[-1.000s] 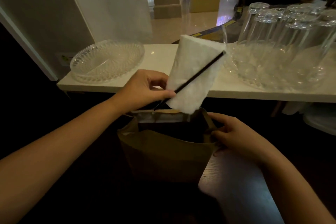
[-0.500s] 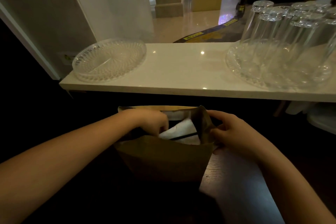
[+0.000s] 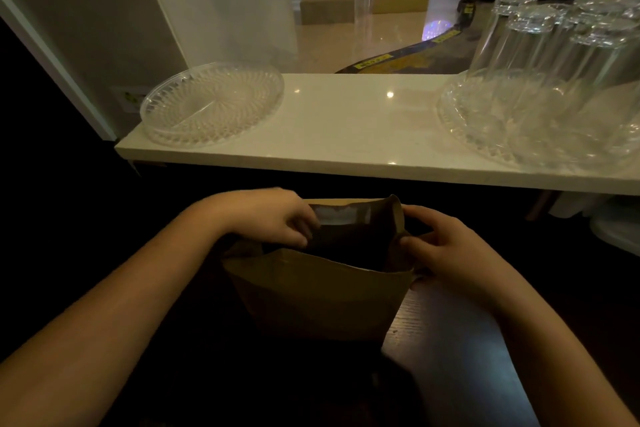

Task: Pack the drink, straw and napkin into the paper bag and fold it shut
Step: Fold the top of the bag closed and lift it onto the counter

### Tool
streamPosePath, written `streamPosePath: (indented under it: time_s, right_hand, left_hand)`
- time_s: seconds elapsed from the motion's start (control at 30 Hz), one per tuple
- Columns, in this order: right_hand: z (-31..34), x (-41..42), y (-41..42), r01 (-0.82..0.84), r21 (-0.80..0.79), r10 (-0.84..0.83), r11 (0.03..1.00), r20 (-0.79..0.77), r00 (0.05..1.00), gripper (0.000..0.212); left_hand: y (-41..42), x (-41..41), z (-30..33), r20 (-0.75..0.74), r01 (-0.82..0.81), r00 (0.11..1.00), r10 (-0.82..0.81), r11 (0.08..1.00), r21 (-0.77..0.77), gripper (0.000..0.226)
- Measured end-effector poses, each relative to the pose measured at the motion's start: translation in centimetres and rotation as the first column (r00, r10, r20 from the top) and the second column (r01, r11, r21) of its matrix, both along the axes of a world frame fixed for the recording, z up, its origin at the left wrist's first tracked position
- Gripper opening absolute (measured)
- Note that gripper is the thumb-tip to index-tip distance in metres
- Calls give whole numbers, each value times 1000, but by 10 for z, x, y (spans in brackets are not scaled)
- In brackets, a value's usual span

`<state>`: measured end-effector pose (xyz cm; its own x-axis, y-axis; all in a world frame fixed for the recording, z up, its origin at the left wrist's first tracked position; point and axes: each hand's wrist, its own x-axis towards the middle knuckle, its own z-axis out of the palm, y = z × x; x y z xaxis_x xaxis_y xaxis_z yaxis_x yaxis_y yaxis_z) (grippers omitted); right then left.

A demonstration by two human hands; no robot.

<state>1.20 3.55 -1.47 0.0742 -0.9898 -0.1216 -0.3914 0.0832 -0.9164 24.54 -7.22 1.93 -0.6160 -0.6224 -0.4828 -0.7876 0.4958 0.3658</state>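
Note:
A brown paper bag (image 3: 322, 295) stands upright on the dark table in front of me, its mouth open. My left hand (image 3: 273, 215) grips the bag's left top edge, fingers curled over the rim. My right hand (image 3: 446, 246) pinches the right top edge. The inside of the bag is dark; the napkin, straw and drink are hidden from view.
A white counter (image 3: 346, 125) runs across just beyond the bag, above table level. On it sit an empty clear glass dish (image 3: 211, 102) at left and a glass tray (image 3: 519, 135) with several upturned glasses (image 3: 540, 42) at right. The dark wooden table (image 3: 450, 340) extends toward me.
My left hand lowered the white napkin and black straw into the bag, let them go, and moved up to the bag's left rim. My right hand stayed on the right rim.

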Motion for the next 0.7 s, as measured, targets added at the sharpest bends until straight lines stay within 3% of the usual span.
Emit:
streamPosePath:
  time_s: [0.03, 0.07, 0.1, 0.13, 0.17, 0.2, 0.23, 0.27, 0.3, 0.37, 0.43, 0.57, 0.7]
  right_hand:
    - [-2, 0, 0, 13, -9, -13, 1000, -7, 1000, 44]
    - [-3, 0, 0, 28, -21, -28, 999, -18, 999, 43]
    - [-5, 1, 1, 47, -41, -48, 998, -28, 998, 43]
    - [-7, 3, 3, 72, -69, -74, 995, -29, 997, 43]
    - [-9, 4, 5, 106, -97, -107, 990, -11, 994, 45]
    - [-12, 6, 8, 153, -124, -148, 980, 46, 988, 50]
    - [-17, 6, 11, 203, -148, -183, 968, 134, 974, 52]
    - [-22, 6, 15, 235, -168, -195, 957, 226, 954, 50]
    - [-28, 6, 19, 245, -187, -185, 951, 291, 939, 44]
    - [-43, 7, 28, 201, -211, -123, 957, 333, 935, 28]
    - [-56, 12, 35, 133, -185, -68, 974, 321, 945, 30]
    - [-76, 22, 26, 115, -230, -65, 966, 215, 974, 54]
    - [-80, 27, 11, 175, -284, -113, 943, 222, 968, 49]
  left_hand:
    - [7, 15, 7, -204, -86, 976, 72, 995, -58, 34]
    - [16, 31, 11, -445, -209, 882, 152, 974, -83, 28]
    - [29, 46, 11, -684, -350, 699, 210, 934, -70, 26]
    - [43, 60, 5, -858, -483, 460, 227, 875, -28, 27]
    - [56, 72, -6, -941, -584, 250, 227, 811, 40, 30]
    - [67, 82, -20, -961, -647, 124, 248, 754, 111, 35]
    - [79, 89, -37, -953, -678, 79, 293, 716, 164, 41]
    - [87, 94, -53, -927, -679, 116, 357, 709, 188, 47]
    - [94, 96, -69, -880, -661, 210, 426, 725, 193, 50]
    - [101, 94, -91, -787, -627, 335, 517, 746, 223, 50]
    - [101, 90, -105, -781, -617, 304, 545, 737, 274, 48]
    - [87, 76, -112, -806, -626, 224, 548, 715, 312, 34]
    - [76, 69, -117, -836, -640, 202, 510, 715, 282, 26]
